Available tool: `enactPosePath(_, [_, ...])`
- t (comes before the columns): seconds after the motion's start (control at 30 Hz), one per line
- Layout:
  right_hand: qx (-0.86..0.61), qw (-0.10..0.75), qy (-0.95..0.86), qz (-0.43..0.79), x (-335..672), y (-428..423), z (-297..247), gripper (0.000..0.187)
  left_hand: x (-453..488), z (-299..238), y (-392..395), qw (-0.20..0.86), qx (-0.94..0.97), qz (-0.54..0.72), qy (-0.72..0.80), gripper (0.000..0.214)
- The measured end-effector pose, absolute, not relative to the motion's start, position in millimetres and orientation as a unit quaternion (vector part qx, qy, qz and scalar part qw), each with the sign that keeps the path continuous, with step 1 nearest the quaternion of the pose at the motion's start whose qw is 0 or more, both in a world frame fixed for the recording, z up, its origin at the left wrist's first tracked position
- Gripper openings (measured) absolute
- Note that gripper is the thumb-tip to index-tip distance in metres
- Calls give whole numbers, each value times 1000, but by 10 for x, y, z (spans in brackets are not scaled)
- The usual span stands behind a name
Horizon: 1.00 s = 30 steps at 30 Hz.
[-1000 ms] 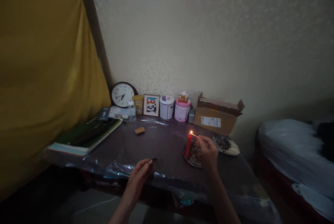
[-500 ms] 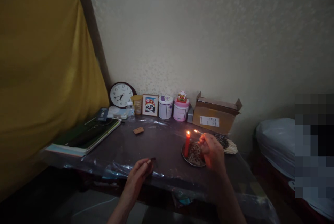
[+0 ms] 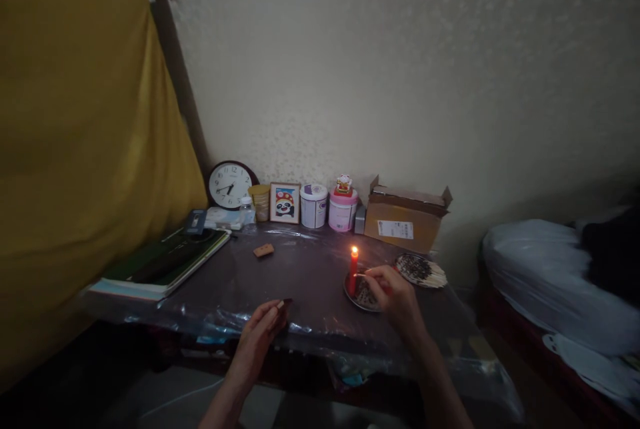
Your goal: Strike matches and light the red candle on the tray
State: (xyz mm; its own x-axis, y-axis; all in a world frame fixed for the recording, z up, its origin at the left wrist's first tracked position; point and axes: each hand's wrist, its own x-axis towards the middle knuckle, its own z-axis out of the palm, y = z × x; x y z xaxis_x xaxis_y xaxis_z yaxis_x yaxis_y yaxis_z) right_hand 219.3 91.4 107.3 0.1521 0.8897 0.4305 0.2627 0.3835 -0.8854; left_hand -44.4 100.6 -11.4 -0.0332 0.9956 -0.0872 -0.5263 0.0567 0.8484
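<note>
My right hand [image 3: 395, 292] pinches a thin match [image 3: 361, 275], its glowing tip beside the middle of a red candle [image 3: 353, 272]. The candle burns upright at the left side of a round metal dish [image 3: 367, 310] that holds dark, speckled bits. Whether the match touches the candle, I cannot tell. My left hand [image 3: 260, 332] is closed over the table's front edge, with a small flat dark piece [image 3: 285, 302] between thumb and fingers; most of it is hidden. Right of the dish lies a second plate of matches [image 3: 423, 272], dark heads to the left.
A small brown piece [image 3: 263, 251] lies mid-table. Books [image 3: 165, 262] are stacked left. Along the wall stand a clock [image 3: 230, 185], a yellow cup [image 3: 260, 202], a panda picture [image 3: 285, 203], two canisters [image 3: 313, 206] and a cardboard box [image 3: 406, 219]. Plastic sheeting [image 3: 320, 332] covers the table.
My right hand has lowered the match from beside the candle flame to lower on the candle's side. The match's flame has shrunk to a small glow. My left hand has barely moved.
</note>
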Motion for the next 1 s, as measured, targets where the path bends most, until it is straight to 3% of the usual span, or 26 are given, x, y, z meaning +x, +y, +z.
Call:
enactPosePath(0.17, [-431,567,-599,366,2211,808,1058,17,-473,-126,1001,618,309,615,380,30])
enactPosePath(0.33, [-451,544,-651,278,2316,775,1078,13,-492,-157,1009,615,309,609,394,33])
enactPosePath(0.57, [-433,660,-507,347,2886,768,1041,22,-439,-174,1032,625,310,599,394,36])
enactPosePath(0.63, [-434,676,-511,307,3083,786,968,28,-408,-174,1037,629,307,597,392,35])
enactPosePath(0.8, [-643,595,-480,46,3554,849,748,26,-334,-136,1014,635,314,591,386,34])
enactPosePath(1.0, [-707,576,-410,-14,4004,884,448,32,-271,-105,995,642,326,579,381,32])
